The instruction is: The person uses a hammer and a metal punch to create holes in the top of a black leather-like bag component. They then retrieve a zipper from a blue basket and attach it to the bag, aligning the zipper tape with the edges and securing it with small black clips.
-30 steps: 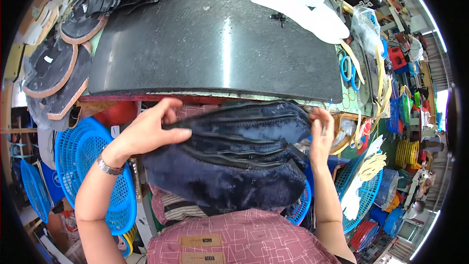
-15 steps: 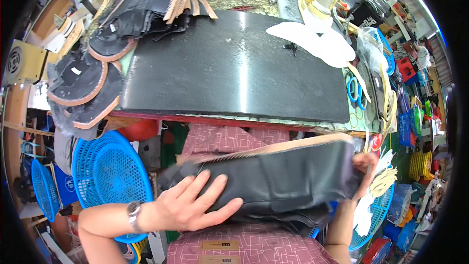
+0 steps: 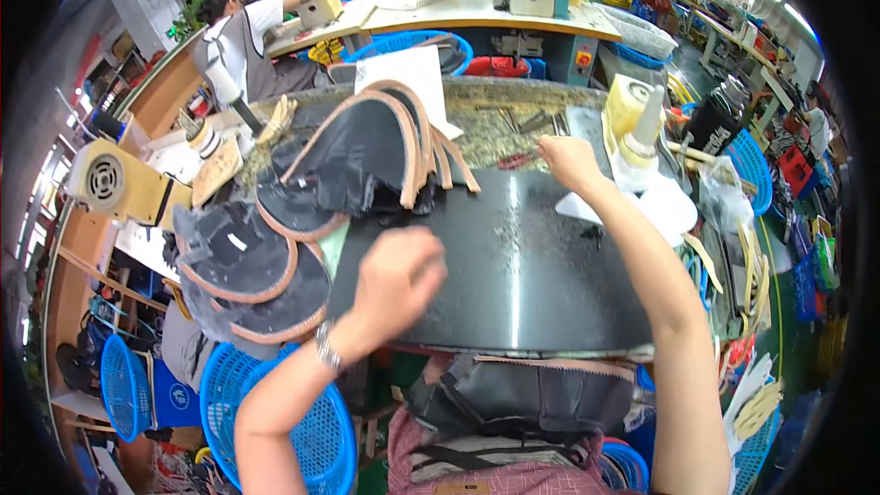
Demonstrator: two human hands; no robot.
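Note:
My left hand (image 3: 399,280), blurred by motion, hovers over the left part of a black board (image 3: 587,284). Its fingers look loosely curled, and I make out nothing in them. Stretched to the board's far edge, my right hand (image 3: 566,162) has its fingers drawn together beside a red-handled tool (image 3: 519,161); whether they touch or grip anything is hidden. Across my lap, below the board's near edge, lies a black leather piece (image 3: 541,394) with a tan notched edge, touched by neither hand. Black pieces with curved tan rims (image 3: 357,142) are stacked left of the board.
More rimmed black pieces (image 3: 243,252) overhang the bench's left corner. White sheets (image 3: 665,206) and a pale bottle (image 3: 646,124) stand right of the board. Blue baskets (image 3: 330,431) sit below on the left. A co-worker (image 3: 243,46) sits at a machine, far left.
Both hands have left the black leather piece, which now rests on my lap. The right hand has reached forward across the board; the left has risen over it. The view has tilted up.

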